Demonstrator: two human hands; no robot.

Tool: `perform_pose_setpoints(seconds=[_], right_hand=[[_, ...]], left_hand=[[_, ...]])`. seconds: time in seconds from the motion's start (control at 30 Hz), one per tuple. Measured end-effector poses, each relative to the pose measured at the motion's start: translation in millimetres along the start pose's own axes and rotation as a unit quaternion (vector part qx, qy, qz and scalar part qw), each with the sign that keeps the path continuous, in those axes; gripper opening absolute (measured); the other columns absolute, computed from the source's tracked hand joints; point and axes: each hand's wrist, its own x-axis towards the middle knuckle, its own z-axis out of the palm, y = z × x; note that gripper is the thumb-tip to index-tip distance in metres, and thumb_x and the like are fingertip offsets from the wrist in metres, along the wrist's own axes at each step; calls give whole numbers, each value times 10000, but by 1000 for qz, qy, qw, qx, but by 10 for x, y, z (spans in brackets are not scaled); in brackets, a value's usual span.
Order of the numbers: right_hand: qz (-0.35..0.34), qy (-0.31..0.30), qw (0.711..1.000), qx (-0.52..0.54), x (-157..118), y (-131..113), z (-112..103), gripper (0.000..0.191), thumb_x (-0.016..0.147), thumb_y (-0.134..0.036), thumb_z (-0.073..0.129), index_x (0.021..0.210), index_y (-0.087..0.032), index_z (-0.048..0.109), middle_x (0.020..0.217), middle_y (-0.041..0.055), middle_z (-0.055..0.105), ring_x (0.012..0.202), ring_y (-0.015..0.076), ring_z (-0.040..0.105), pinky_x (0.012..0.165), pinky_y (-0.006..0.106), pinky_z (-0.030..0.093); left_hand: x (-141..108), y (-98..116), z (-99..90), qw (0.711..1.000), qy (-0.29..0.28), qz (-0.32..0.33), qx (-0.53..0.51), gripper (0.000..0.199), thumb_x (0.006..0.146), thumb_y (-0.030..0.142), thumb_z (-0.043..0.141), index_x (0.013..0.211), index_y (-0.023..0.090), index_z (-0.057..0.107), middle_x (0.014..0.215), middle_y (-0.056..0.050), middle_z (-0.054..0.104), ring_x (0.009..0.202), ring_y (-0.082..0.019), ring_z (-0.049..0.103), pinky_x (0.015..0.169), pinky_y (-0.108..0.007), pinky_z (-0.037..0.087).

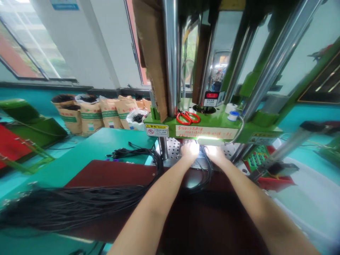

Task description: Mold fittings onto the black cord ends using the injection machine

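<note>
Both my hands reach under the green crosspiece (239,134) of an upright press, into bright lamp light. My left hand (190,150) lies over the perforated metal plate (174,150), left of some black cables (208,170). To the right of those cables is my right hand (214,154). Glare and the crosspiece hide the fingers of both hands, so their grip does not show. The cables curve from between the hands toward me. A large bundle of black cables (87,202) lies on the left, running up beside the plate.
Red-handled scissors (188,118) and a white spool (233,115) rest on the crosspiece. Steel columns (171,56) rise above it. Paper sacks (91,117) stand by the wall. A green button panel (257,157) is at right, a dark red board (111,173) at left.
</note>
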Motion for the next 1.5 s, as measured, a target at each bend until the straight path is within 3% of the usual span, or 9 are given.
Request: perform_pose_setpoints(seconds=[0.1,0.23,0.57,0.73,0.93,1.1,1.3,1.37,1.5], right_hand=[[-2,-5,1000,-8,-19,-76,9,366,820,-222,393,1136,-188,575,1111,105,615,991,240,571,800,322,415],[14,5,1000,-17,-16,-108,54,365,808,-187,386,1109,-162,592,1057,125,632,992,245,572,793,316,417],[15,24,999,-28,6,-115,43,327,825,-182,362,982,-139,646,981,131,659,951,251,576,781,316,413],[9,29,999,-13,11,-86,73,337,841,-196,356,1014,-129,637,1003,149,651,920,253,590,781,326,414],[-16,37,999,26,62,-123,71,352,878,-230,330,1063,-145,617,979,119,662,942,232,587,838,320,401],[-17,23,999,45,108,-157,52,341,826,-88,351,1015,-122,632,928,114,675,900,202,602,807,284,417],[-16,-9,998,68,91,-130,86,303,852,-196,395,719,-120,656,573,38,635,596,152,605,631,257,452],[-15,1,998,67,99,-139,105,298,835,-194,404,694,-121,656,615,59,652,625,167,611,629,257,449],[-27,45,997,59,133,-176,139,278,807,-136,392,864,-121,664,882,116,680,862,218,606,780,289,428]], left_hand=[[6,74,72,1000,7,-2,-18,361,824,364,430,1025,115,597,922,-157,651,937,-267,588,798,-351,425],[15,8,109,999,8,5,-36,274,780,224,489,1003,111,601,874,-150,659,896,-255,602,782,-324,427],[-30,-102,202,997,38,42,-42,238,783,155,445,945,112,615,873,-142,631,986,-257,528,894,-338,366],[13,-94,202,997,51,45,-31,249,769,121,453,962,87,607,857,-147,618,971,-260,520,904,-346,350],[-48,65,153,995,95,30,-24,290,851,206,369,1046,118,565,1062,-146,570,1049,-280,452,907,-395,327],[-59,205,253,997,71,21,-32,332,846,347,404,985,113,593,885,-134,637,1003,-271,471,864,-390,337],[29,163,322,998,58,-27,-28,292,833,281,414,1020,138,586,912,-117,650,1000,-236,488,854,-368,336],[45,139,310,998,58,-26,-21,289,819,282,434,1021,145,589,922,-109,648,994,-233,488,850,-360,340],[40,101,285,997,71,10,-1,289,813,311,447,996,163,614,915,-102,640,997,-246,465,866,-369,326]])
